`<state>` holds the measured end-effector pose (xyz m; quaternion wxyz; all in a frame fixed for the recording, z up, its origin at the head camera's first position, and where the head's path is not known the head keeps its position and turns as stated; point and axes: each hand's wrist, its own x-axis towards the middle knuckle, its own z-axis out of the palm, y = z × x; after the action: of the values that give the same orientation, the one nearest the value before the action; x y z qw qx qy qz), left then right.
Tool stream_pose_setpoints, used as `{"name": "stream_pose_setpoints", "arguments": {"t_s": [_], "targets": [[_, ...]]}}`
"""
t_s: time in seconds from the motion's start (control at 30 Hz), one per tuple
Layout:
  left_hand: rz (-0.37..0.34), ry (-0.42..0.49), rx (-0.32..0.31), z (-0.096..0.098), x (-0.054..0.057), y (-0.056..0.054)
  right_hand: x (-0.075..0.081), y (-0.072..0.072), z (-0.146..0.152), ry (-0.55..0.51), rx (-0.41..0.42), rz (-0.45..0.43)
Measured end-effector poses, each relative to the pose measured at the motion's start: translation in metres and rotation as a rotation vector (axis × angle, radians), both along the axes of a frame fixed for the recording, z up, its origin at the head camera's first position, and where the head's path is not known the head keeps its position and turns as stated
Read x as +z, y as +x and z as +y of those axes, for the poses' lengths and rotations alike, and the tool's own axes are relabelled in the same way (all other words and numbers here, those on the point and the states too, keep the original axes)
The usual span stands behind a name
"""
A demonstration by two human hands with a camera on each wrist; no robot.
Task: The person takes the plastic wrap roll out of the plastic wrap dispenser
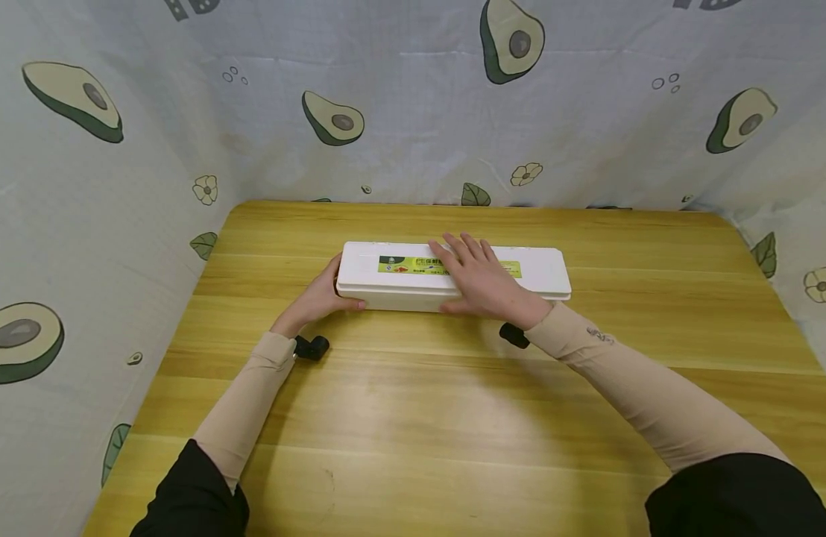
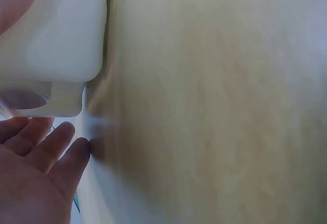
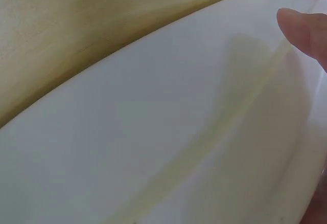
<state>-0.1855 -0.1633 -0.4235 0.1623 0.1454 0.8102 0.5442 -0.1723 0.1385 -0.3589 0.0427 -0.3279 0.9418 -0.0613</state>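
Note:
A long white cling film box (image 1: 413,300) with a green and yellow label (image 1: 402,265) lies crosswise on the wooden table. My left hand (image 1: 324,293) grips its left end, thumb on the front face and the other fingers round the end. In the left wrist view those fingers (image 2: 51,150) lie beside a round recess (image 2: 25,98) in the box's end. My right hand (image 1: 483,282) rests across the lid (image 1: 540,270), fingers spread and straight over the label. Its thumb (image 3: 304,32) lies along the front side in the right wrist view.
The wooden table (image 1: 426,418) reaches back to a pale curtain (image 1: 413,149) printed with avocados, which also hangs along the left and right sides. Black wrist cameras (image 1: 312,347) sit under both wrists, close to the tabletop.

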Motion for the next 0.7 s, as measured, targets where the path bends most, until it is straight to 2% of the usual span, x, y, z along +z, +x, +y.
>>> {"name": "stream_pose_setpoints", "arguments": {"t_s": [0.2, 0.7], "targets": [[0.016, 0.004, -0.003, -0.001, -0.003, -0.001, -0.003, -0.002, 0.0, -0.014, 0.0, -0.003], [-0.011, 0.019, 0.013, -0.003, -0.007, -0.002, -0.012, -0.01, 0.004, -0.061, 0.059, 0.119]]}}
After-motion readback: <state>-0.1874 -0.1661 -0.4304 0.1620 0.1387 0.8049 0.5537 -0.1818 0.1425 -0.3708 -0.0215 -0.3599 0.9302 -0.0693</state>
